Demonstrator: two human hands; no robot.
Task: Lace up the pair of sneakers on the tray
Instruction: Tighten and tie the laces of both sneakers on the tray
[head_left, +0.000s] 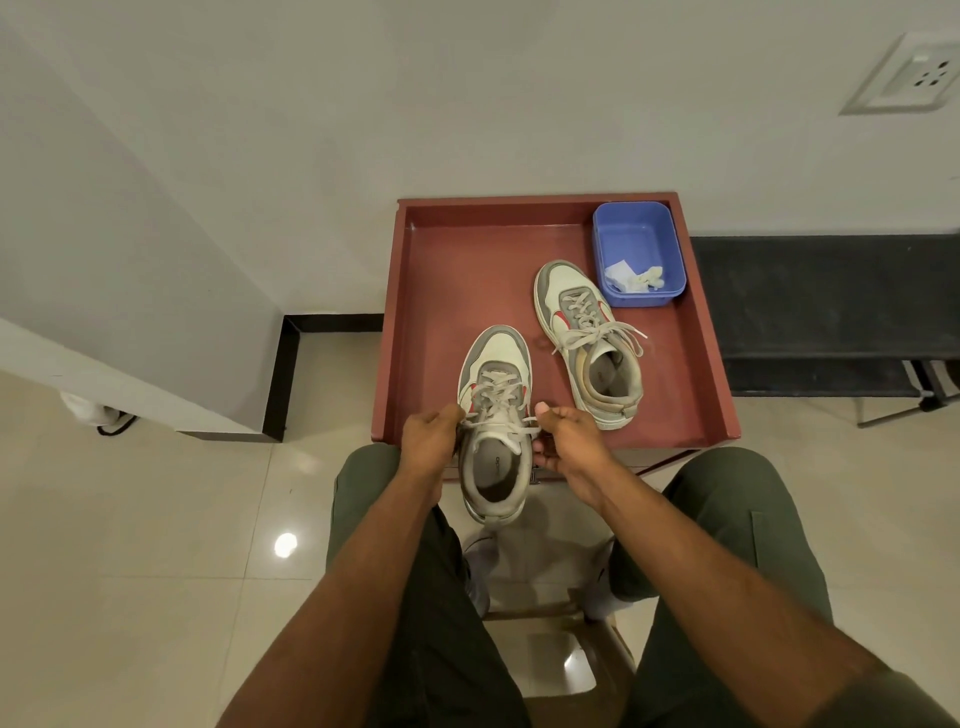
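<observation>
A white and grey sneaker (495, 364) with red accents lies toe-away over the near edge of the reddish-brown tray (441, 270), its heel hanging past the rim toward me. My left hand (431, 439) grips its left side and pinches a lace end. My right hand (566, 434) is closed on the other lace end at the shoe's right side. The lace (501, 426) runs taut between both hands across the top eyelets. The second sneaker (587, 338) lies further right on the tray, laced, its lace ends loose.
A blue plastic tub (636, 252) with white scraps inside stands in the tray's far right corner. A dark bench (831, 312) runs along the wall at right. My knees flank a chair seat (550, 665) below. A wall corner juts out at left.
</observation>
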